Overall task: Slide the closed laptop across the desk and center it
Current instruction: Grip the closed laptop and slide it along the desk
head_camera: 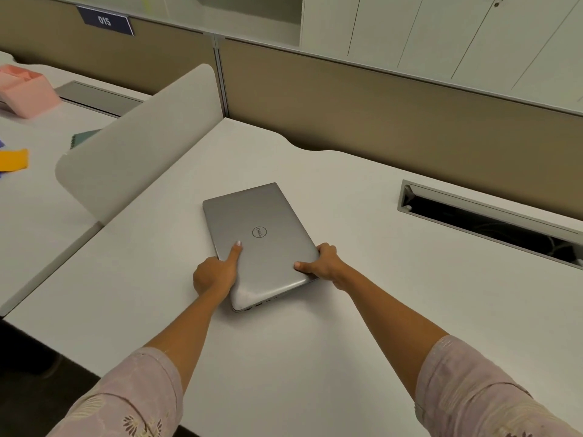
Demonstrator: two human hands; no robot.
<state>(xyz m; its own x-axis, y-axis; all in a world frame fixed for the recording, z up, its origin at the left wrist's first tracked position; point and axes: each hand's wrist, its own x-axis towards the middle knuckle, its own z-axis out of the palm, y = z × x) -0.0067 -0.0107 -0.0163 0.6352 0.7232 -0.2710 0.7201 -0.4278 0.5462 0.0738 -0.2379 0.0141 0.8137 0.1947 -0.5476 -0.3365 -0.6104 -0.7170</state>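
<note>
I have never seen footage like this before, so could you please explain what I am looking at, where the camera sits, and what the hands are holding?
There is no machine here: a person wears one wide-angle camera on the head, looking forward and down at their own arms. On the white desk lies a closed silver laptop, turned at an angle. The left hand sits at its left edge, with one finger pressed on the lid. The right hand has a grip on the right edge. Behind are a cable slot and a grey divider; the neighbouring desk holds a pink box.
</note>
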